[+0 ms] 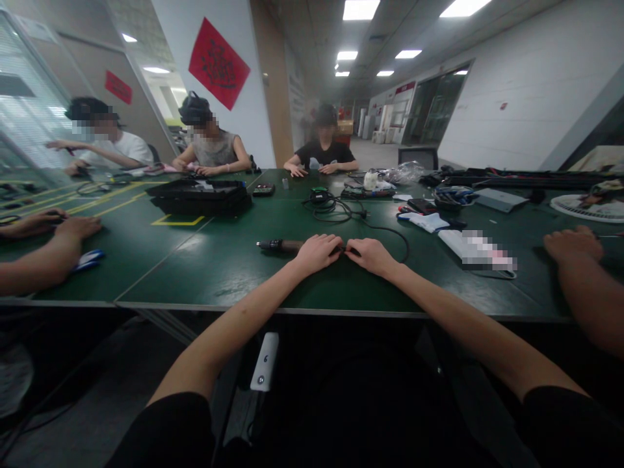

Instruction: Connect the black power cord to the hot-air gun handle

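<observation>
A brown and black electric screwdriver [280, 246] lies along the green table, its bit end pointing left. Over its rear part, my left hand [319, 252] is closed, hiding that end of the body. My right hand [373, 256] is closed in a pinch right beside it, fingertips almost meeting those of the left, on a small dark cable end at the tool's tail. From near the right hand a black cable [407, 244] curves away across the tabletop toward a coiled bundle farther back. The exact joint between cable and tool is hidden by my fingers.
A black tray [199, 198] stands back left. Gloves [429, 221], a white packet [475, 250] and tangled wires [455, 196] lie to the right. Co-workers' hands [78, 229] rest at the left, another's hand [572, 246] at the right. Several people sit across the table.
</observation>
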The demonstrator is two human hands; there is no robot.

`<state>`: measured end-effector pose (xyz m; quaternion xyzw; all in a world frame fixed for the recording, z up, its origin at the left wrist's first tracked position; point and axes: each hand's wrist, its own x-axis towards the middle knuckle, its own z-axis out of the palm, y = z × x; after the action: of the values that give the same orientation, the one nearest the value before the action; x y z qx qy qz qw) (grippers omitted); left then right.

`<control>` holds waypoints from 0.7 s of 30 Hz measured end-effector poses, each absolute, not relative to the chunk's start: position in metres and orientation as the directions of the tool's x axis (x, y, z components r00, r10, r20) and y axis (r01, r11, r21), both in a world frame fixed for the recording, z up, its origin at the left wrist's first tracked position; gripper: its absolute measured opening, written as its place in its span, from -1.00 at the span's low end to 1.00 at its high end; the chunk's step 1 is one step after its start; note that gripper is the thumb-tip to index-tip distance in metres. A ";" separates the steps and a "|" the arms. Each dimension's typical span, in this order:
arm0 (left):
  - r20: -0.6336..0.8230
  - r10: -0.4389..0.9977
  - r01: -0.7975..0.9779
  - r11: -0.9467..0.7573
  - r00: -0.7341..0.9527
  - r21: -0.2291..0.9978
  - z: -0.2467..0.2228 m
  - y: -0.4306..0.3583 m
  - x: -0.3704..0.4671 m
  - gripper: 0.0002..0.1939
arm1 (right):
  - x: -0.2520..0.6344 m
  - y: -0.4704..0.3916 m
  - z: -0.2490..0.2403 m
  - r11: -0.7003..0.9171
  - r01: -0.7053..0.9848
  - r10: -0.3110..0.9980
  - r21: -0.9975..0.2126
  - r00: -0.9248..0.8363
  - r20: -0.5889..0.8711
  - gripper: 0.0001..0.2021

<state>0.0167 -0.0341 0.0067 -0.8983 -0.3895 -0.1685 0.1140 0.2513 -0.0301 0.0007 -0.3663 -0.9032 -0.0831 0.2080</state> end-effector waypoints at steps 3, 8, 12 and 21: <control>0.395 0.644 0.723 -0.686 0.655 -0.081 0.007 -0.034 0.016 -0.75 | 0.251 -0.030 0.001 0.719 0.695 0.628 -0.008 -0.645 0.436 -0.96; 0.387 0.661 0.736 -0.673 0.643 -0.073 0.007 -0.034 0.016 -0.76 | 0.251 -0.030 0.001 0.722 0.692 0.628 -0.021 -0.643 0.439 -0.95; 0.384 0.647 0.722 -0.687 0.659 -0.082 0.006 -0.034 0.016 -0.75 | 0.251 -0.030 0.001 0.716 0.698 0.630 -0.013 -0.638 0.443 -0.96; 0.389 0.640 0.719 -0.689 0.663 -0.091 0.007 -0.035 0.016 -0.76 | 0.251 -0.031 0.001 0.716 0.699 0.628 -0.005 -0.641 0.441 -0.97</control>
<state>0.0162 -0.0349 0.0068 -0.9041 -0.3756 -0.1653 0.1192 0.2507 -0.0308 0.0008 -0.3678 -0.9019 -0.0833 0.2107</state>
